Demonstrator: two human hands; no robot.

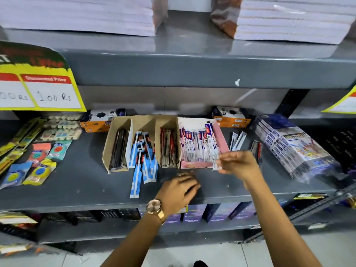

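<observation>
On the grey shelf [81,182] stands a brown cardboard divider box [143,120] with black, blue and red packed pens in its three slots. Beside it is a pink box [218,132] full of white-and-blue pen packets [194,147]. My right hand [238,163] pinches a packet at the pink box's front right corner. My left hand [178,189], wearing a wristwatch, hovers over the shelf in front of the boxes with fingers curled; it is blurred and I see nothing in it. Several blue packets [143,166] spill out of the middle slot onto the shelf.
Sharpener and eraser packs [38,160] lie at the left. Orange boxes [98,120] stand behind. Loose pens [238,140] and stacked plastic-wrapped packs [292,145] lie at the right. Paper stacks [292,20] sit on the upper shelf; a yellow price card [50,89] hangs left.
</observation>
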